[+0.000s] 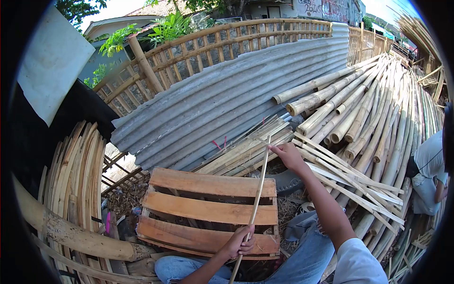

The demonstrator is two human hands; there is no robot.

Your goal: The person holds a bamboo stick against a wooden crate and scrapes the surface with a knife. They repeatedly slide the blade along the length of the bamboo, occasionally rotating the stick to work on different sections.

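A long, thin bamboo strip (257, 198) slants up across the front of a slatted wooden bench (208, 213). My left hand (240, 242) is wrapped round its lower part, above my jeans. At the strip's upper end, my right hand (287, 155) is closed with thumb and fingers pinched on it. A short, thin pale piece juts out to the left of those fingertips, and I cannot make out what it is. Just beyond my right hand lies a bundle of split bamboo strips (236, 158) on the ground.
Loose split strips (350, 177) lie to my right, in front of a large pile of bamboo poles (331, 118). Upright slats (71, 175) and a thick pole (90, 239) stand at left. Corrugated sheeting (227, 90) runs behind. Another person (428, 165) sits at far right.
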